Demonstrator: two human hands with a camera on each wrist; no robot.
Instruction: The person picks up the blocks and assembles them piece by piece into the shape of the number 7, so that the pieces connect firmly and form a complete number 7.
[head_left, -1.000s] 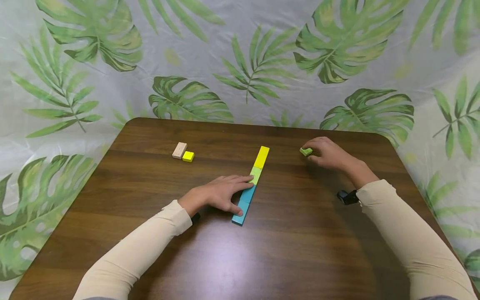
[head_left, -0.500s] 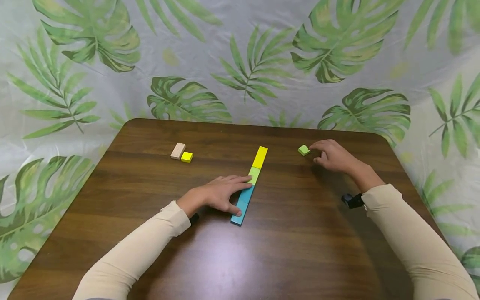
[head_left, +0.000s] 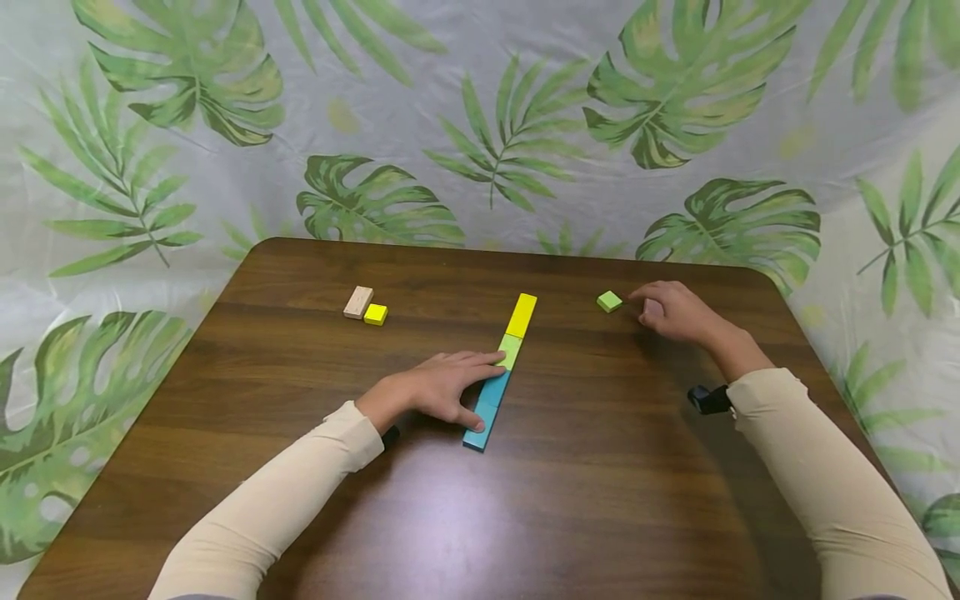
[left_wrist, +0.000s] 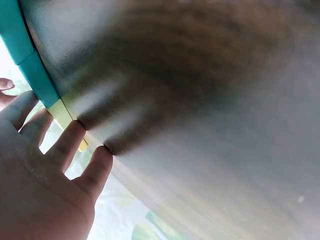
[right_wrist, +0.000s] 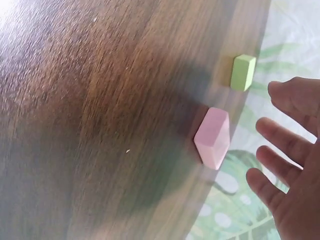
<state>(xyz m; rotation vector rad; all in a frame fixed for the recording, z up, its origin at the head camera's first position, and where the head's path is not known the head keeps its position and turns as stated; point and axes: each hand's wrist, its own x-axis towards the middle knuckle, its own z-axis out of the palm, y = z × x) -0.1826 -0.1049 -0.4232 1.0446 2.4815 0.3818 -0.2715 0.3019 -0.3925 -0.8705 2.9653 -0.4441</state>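
A straight row of flat blocks lies on the table: a yellow block (head_left: 522, 315), a light green block (head_left: 512, 342) and teal blocks (head_left: 492, 392). My left hand (head_left: 447, 386) rests against the row's left side, fingers spread, with fingertips on the light green and teal blocks and the thumb on the near end. A separate green block (head_left: 609, 301) lies right of the row. My right hand (head_left: 678, 312) hovers just right of it, fingers loosely bent. Close to those fingers, a pink block (right_wrist: 214, 137) stands on the table in the right wrist view, with a gap between.
A pale wooden block (head_left: 358, 302) and a small yellow block (head_left: 376, 314) sit side by side at the back left of the brown table (head_left: 600, 483). A leaf-patterned curtain (head_left: 517, 125) hangs behind the table's far edge.
My right hand has let go of the green block, leaving it on the table, and has drawn to the right towards the pink block. My left hand has stayed on the row.
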